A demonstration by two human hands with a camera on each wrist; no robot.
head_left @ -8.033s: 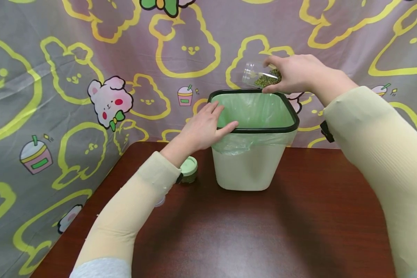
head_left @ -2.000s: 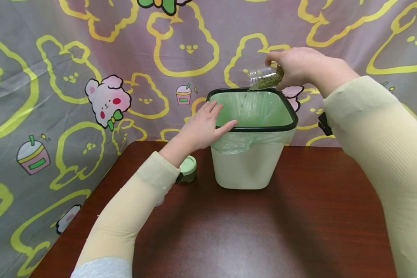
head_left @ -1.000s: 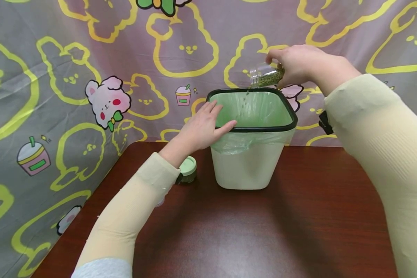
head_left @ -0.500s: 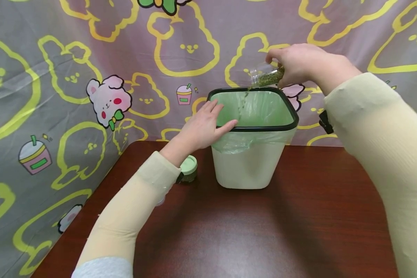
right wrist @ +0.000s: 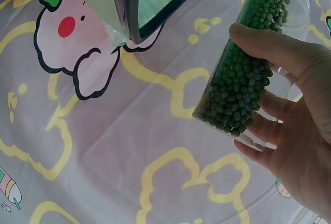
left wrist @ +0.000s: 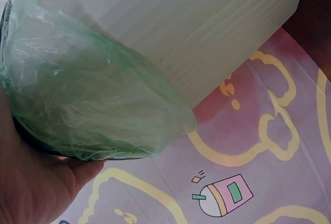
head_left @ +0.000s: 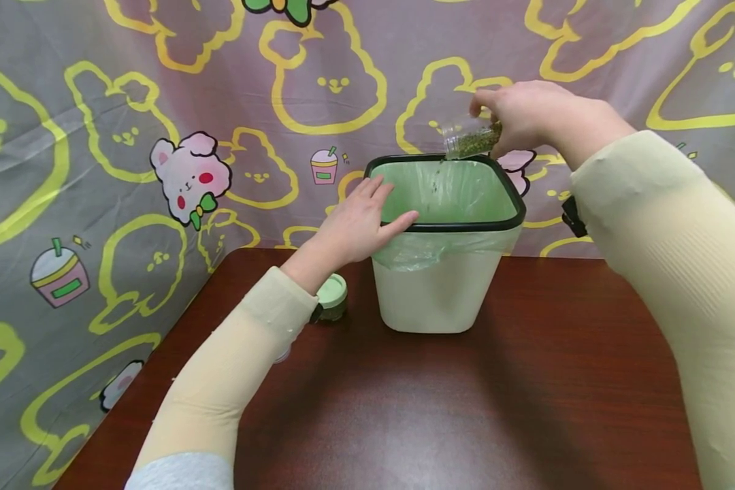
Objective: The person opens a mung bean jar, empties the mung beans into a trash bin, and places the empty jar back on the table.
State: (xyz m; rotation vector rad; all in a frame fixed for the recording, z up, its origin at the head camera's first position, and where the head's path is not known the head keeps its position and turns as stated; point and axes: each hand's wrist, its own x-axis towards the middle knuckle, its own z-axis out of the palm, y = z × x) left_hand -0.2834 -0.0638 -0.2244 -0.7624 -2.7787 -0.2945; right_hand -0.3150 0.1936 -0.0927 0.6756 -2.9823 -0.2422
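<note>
Beans (right wrist: 238, 84) are trickling from a jar (head_left: 465, 144) into the bin (head_left: 437, 292), so the pouring is under way but looks well short of done. A few grains (head_left: 436, 180) hang in mid-air below the mouth, against the green bag (head_left: 465, 194); the right wrist view shows a good load left along the jar's lower side. How many lie at the bottom of the bin is hidden.

The jar is lidless and tipped almost onto its side, its mouth to the left, just above the back of the rim (head_left: 465, 227). The right hand (head_left: 535, 117) grips it round the base end, thumb on one side and fingers on the other. The left hand (head_left: 356, 223) is well apart from it, resting on the bin's left front corner, fingers fairly straight over the rim.

On the table (head_left: 441, 408), a pot (head_left: 332, 291) stands upright with its lid on, untouched, partly behind the left cuff. A clear thing (head_left: 283, 354) shows past the sleeve (head_left: 220, 381), too covered to tell what it is.
</note>
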